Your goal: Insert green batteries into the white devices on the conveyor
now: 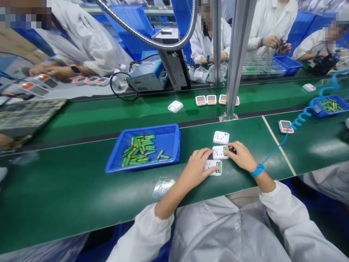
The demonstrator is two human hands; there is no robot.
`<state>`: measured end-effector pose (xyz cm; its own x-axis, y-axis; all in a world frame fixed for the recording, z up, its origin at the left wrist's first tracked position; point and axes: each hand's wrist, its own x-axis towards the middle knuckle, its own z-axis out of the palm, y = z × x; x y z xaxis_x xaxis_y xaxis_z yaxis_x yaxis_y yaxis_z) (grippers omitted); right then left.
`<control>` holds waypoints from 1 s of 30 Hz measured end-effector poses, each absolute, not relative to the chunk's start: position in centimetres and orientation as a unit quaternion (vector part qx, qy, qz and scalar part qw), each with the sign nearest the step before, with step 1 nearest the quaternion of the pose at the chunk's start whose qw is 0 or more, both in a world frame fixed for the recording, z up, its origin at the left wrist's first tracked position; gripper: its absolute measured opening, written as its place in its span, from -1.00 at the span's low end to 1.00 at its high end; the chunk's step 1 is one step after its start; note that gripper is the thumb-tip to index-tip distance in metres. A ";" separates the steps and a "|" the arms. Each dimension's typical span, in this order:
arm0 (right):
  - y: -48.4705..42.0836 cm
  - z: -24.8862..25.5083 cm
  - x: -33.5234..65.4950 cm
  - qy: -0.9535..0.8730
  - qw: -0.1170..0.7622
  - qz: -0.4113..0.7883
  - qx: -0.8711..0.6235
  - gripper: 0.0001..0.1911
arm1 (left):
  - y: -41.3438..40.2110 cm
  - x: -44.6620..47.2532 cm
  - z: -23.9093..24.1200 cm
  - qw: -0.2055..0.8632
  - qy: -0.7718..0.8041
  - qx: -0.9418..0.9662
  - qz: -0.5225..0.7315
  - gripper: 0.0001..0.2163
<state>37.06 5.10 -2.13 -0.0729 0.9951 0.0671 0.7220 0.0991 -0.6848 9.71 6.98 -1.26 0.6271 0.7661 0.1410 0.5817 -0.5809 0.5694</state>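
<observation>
Three small white devices lie face down in a row on the green bench. The farthest device (221,137) lies untouched. My right hand (241,155) rests on the middle device (219,152), fingertips pressing at a green battery in its bay. My left hand (196,168) lies on the nearest device (214,167), which also shows a green battery. A blue wrist strap (257,170) circles my right wrist. A blue tray (169,139) holding several green batteries (139,150) sits left of my hands.
A crumpled clear bag (163,186) lies near the bench's front edge. A metal post (233,72) stands behind the devices. More white devices (206,100) ride the green belt. Other people in white coats work across the belt. A second blue battery tray (331,106) sits far right.
</observation>
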 end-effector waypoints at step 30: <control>-4.8 -3.8 46.5 -0.626 0.335 0.024 -0.703 -0.52 | 5.9 26.3 -2.8 0.193 0.166 0.948 0.188 -0.46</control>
<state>46.51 -4.83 -3.75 0.2145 0.8972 0.3861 0.8650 0.0091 -0.5017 26.32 5.95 -2.78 0.8738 0.3884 0.2926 0.2430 -0.8699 0.4291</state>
